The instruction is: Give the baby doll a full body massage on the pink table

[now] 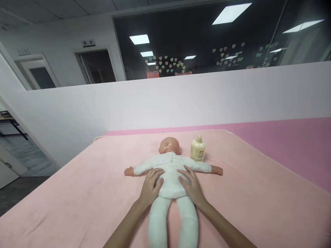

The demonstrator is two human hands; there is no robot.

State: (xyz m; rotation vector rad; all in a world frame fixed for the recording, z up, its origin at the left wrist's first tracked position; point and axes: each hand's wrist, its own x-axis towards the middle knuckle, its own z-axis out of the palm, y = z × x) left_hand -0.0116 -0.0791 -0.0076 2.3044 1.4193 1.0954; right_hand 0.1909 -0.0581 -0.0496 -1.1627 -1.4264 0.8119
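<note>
A baby doll point(171, 179) in white clothes lies stretched out on a pink blanket point(90, 193), its head away from me, turned to the left, and its arms spread wide. My left hand point(151, 186) rests on the left side of the doll's torso with its fingers apart. On the right side of the torso lies my right hand point(190, 184), its fingers spread too. Neither hand grips anything. A pale yellow bottle point(198, 149) stands upright beside the doll's head, just beyond its right-side arm.
Behind the blanket rises a low white wall point(181, 100) with a dark window above it. A pink surface point(287, 148) shows past the blanket at the right. Grey floor point(38, 155) and a doorway are at the far left.
</note>
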